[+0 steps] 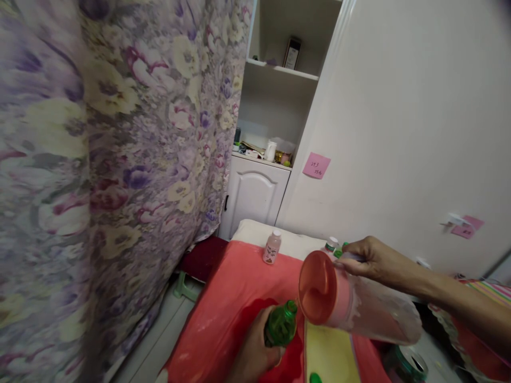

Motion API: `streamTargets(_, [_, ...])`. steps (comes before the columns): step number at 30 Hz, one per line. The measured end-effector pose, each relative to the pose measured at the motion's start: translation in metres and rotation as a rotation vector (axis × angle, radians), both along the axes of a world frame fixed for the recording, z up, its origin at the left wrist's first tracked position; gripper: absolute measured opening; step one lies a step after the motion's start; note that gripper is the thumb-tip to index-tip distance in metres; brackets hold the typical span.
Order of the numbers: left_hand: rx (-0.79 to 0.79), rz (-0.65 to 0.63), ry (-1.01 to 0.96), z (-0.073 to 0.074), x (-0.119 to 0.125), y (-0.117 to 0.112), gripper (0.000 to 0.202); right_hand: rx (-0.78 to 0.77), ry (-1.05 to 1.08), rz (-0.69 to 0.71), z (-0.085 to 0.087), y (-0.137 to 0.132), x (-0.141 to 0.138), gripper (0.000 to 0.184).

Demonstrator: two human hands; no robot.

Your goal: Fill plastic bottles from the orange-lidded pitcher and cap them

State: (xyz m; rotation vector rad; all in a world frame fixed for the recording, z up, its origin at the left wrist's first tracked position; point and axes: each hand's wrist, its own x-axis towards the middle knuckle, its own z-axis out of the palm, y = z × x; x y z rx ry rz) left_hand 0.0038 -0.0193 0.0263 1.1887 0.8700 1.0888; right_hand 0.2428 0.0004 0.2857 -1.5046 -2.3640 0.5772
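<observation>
My left hand [252, 348] is wrapped round a small green bottle [281, 325], whose uncapped mouth points up and slightly right. My right hand [365, 258] grips the handle of a large clear pitcher [379, 311] with a pink-orange lid [317, 287]. The pitcher lies tipped nearly on its side in the air, lid end toward the green bottle's mouth. Whether liquid runs between them I cannot tell. Further back on the table stands a small pink bottle [272, 248] with a white cap. Behind the pitcher, a white-capped bottle [331, 244] is partly hidden.
A red cloth [223, 298] covers the table, with a yellow mat [331, 351] on it. An opened can [406, 364] stands at the lower right. A floral curtain [139, 133] hangs at left, above a stool [203, 258]. Cabinet shelves [259, 159] hold small items behind.
</observation>
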Motion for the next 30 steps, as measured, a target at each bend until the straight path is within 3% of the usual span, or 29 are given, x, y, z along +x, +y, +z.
streamTargets(13, [-0.039,0.025,-0.016,-0.009,0.001,0.003,0.073,0.001,0.009,0.000,-0.003,0.002,-0.001,0.052])
streamTargets(20, [0.051,0.006,-0.016,-0.022,-0.001,0.009,0.070,0.040,-0.014,0.019,-0.005,0.003,-0.004,0.049])
streamTargets(30, [0.034,0.002,-0.069,-0.017,0.000,0.008,0.072,0.021,-0.023,0.014,-0.006,0.005,-0.004,0.049])
